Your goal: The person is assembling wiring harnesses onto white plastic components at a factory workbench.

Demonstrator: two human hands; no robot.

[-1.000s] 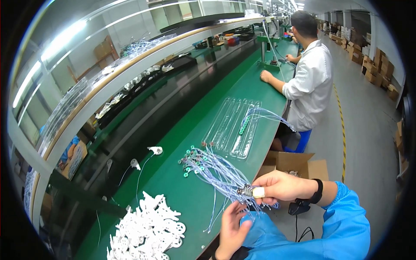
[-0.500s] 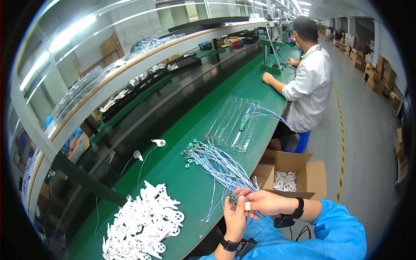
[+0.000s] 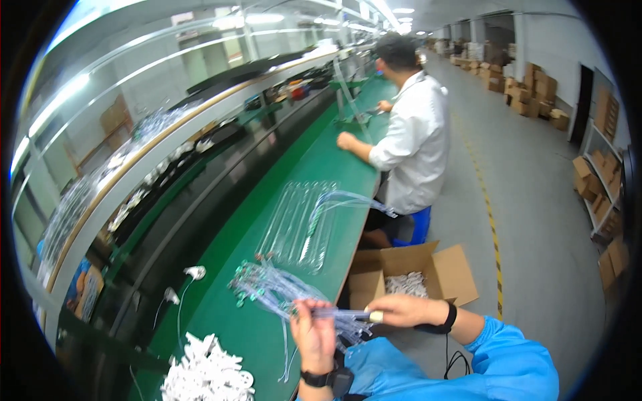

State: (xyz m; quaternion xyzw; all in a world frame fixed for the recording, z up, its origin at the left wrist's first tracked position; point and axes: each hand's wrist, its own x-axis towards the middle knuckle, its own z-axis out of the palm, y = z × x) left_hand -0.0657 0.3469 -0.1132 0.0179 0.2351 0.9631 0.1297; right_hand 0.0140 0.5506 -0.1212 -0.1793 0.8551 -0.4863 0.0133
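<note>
My left hand [image 3: 315, 337] is raised at the table's front edge, its fingers closed around one end of some thin blue-white wires [image 3: 341, 313]. To its right, my right hand [image 3: 406, 310] pinches the same wires further along, so they run nearly straight between both hands. A pale yellow cover [image 3: 376, 316] sits on a right fingertip. Just beyond lies a loose bundle of similar wires [image 3: 277, 284] with small green round ends, some hanging toward the edge. A pile of white plastic parts [image 3: 207, 374] lies at the near left. Motion blurs the finer details.
A clear plastic tray [image 3: 284, 224] with more wires [image 3: 354, 199] lies farther along the green table [image 3: 247, 334]. An open carton [image 3: 458, 274] of white parts stands right of the table. Beyond it, a person in a white coat [image 3: 418, 134] sits on a blue stool [image 3: 418, 227].
The view has turned right, so the scene shifts left. My hands, close together before, have drawn apart, and wires now stretch between them.
</note>
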